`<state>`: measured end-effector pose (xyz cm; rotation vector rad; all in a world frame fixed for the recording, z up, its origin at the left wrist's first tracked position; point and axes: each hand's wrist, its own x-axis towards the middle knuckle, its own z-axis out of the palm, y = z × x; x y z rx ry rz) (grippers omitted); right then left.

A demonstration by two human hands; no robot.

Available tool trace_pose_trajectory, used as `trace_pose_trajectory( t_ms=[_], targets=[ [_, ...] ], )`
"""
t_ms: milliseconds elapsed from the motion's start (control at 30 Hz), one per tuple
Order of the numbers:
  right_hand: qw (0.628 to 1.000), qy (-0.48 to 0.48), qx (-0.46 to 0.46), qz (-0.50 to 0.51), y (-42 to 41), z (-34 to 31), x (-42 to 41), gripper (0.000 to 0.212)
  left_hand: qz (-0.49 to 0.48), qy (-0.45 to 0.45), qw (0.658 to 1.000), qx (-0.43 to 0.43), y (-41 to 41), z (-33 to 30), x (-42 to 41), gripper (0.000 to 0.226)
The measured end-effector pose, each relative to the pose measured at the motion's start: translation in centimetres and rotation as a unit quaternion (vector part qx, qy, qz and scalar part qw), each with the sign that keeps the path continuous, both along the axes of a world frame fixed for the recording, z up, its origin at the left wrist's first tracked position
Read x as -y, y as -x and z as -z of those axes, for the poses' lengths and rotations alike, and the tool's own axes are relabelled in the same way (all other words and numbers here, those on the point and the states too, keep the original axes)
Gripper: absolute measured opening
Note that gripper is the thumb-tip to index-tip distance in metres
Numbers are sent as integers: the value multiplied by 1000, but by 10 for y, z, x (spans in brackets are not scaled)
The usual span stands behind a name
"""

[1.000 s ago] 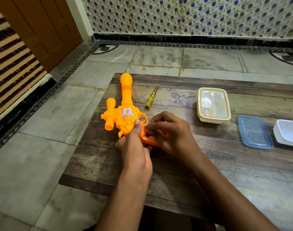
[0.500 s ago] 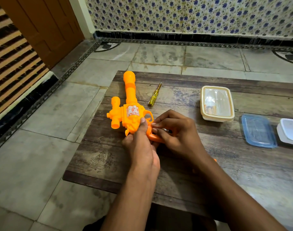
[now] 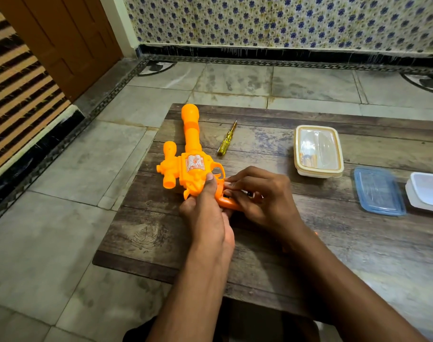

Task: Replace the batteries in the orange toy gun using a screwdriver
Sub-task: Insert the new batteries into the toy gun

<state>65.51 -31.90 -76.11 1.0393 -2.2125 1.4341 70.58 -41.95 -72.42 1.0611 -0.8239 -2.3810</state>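
The orange toy gun (image 3: pixel 189 144) lies on the wooden table (image 3: pixel 259 255), barrel pointing away from me. My left hand (image 3: pixel 205 213) grips its body just behind the trigger guard, thumb pressed on the side. My right hand (image 3: pixel 264 198) curls over the handle, where a dark opening shows, and its fingertips pinch a small dark battery (image 3: pixel 246 193) there. The yellow screwdriver (image 3: pixel 226 140) lies loose on the table to the right of the barrel, touched by neither hand. A small orange piece (image 3: pixel 315 233) peeks out behind my right wrist.
A closed clear container with a cream rim (image 3: pixel 317 150) stands at the right. Beside it lie a blue lid (image 3: pixel 378 191) and an open white tub (image 3: pixel 426 193). The low table sits on a tiled floor; a wooden door is at the far left.
My view has shifted a little. Both hands stay on the gun's handle, with the right fingers working slightly at the opening. The screwdriver has not moved.
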Motion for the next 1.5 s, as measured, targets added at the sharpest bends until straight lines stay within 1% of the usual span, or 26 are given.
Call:
trace_pose_trajectory(
  t_ms=[67,233,333,533,800,867,933,1000,1100,1200,1300,1367,1500],
  targets=[
    [1000,-11,2,-10,0,-2,1,2,-1,3,1000,2,0,0,1,6],
    [1000,-27,0,-8,2,-2,2,6,-2,8,1000,13,-2,1,0,6],
    [1000,-21,-1,-7,-1,-1,2,6,-3,7,1000,16,-1,1,1,6],
    [999,-14,31,-9,0,2,1,6,-2,1,1000,22,2,5,2,8],
    [996,-8,74,47,-2,-10,-3,4,21,0,999,48,2,12,9,14],
    [993,-52,88,52,0,-16,-10,7,33,0,998,53,2,14,9,15],
    [986,-132,96,45,1,-25,-22,11,43,-1,998,55,3,16,10,22],
    [972,-206,101,39,-3,-33,-35,11,52,6,997,57,4,17,10,30],
    [951,-276,128,48,-14,-47,-59,10,57,13,997,56,4,17,8,33],
    [912,-371,169,47,-22,-59,-82,28,63,18,996,62,5,17,8,34],
    [858,-472,203,29,-28,-68,-94,47,68,24,995,63,6,19,9,34],
    [835,-505,216,25,-31,-71,-93,52,68,30,995,69,7,20,9,35],
    [831,-495,252,36,-28,-70,-90,53,69,34,994,75,8,20,10,27]
  ],
)
